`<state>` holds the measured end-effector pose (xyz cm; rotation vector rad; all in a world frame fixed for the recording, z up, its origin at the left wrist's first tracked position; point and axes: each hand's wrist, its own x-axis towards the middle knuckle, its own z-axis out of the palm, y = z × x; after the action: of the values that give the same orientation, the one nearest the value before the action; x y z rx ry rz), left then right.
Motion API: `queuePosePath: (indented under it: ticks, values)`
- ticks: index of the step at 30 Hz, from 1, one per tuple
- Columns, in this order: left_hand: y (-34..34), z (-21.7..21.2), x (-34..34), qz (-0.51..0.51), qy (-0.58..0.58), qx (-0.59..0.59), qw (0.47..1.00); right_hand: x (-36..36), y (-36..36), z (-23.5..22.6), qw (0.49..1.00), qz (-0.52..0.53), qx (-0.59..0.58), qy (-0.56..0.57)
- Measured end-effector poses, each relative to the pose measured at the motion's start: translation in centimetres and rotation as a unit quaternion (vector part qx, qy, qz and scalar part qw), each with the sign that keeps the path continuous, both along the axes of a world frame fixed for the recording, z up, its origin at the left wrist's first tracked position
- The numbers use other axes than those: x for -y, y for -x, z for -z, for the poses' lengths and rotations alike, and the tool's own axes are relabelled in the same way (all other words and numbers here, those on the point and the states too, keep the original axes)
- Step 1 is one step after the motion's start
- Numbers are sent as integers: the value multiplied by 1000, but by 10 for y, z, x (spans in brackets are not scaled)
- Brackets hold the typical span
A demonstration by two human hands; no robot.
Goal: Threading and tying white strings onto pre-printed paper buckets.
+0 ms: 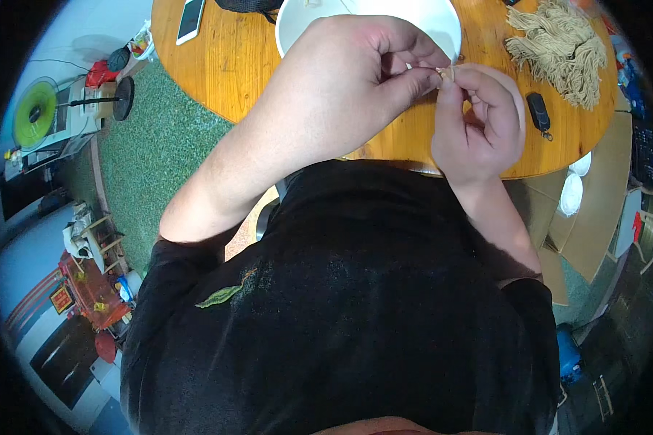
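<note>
Both hands are raised over the near part of the table [218, 72], fingertips meeting just beside the bowl [294, 32], on its right and toward the person. Right hand [486, 119]: thumb and forefinger closed in a pinch on a small pale piece [446, 74], the other fingers curled in behind. Left hand [363, 69]: back turned up, thumb and forefinger drawn together on the same piece, so hardly any gap shows at either set of tips; remaining fingers bent inward. The piece is mostly covered by the tips; it may be a thin shell or scrap, but it is too small here to identify. A white spot [408, 66] within the curl of the left fingers is likewise unclear. The left hand and wrist hide part of the bowl's near wall, and the upper edge cuts off its far side. The phone [191, 20] and a black bag [248, 4] are also cropped there. Right of the hands, a black key fob [537, 111] lies near the right hand, with a bundle of tan yarn [562, 54] beyond it.
</note>
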<state>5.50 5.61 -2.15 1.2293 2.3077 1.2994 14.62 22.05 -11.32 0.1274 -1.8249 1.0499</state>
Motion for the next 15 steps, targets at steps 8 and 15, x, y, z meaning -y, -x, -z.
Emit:
queuePosePath:
  ticks: [8,15]
  values:
    - [2,-5,0,23,55,-43,997,-2,0,-3,1000,-13,-20,-10]
    - [2,-15,-4,67,-33,-58,996,-2,-12,-16,939,-149,120,285]
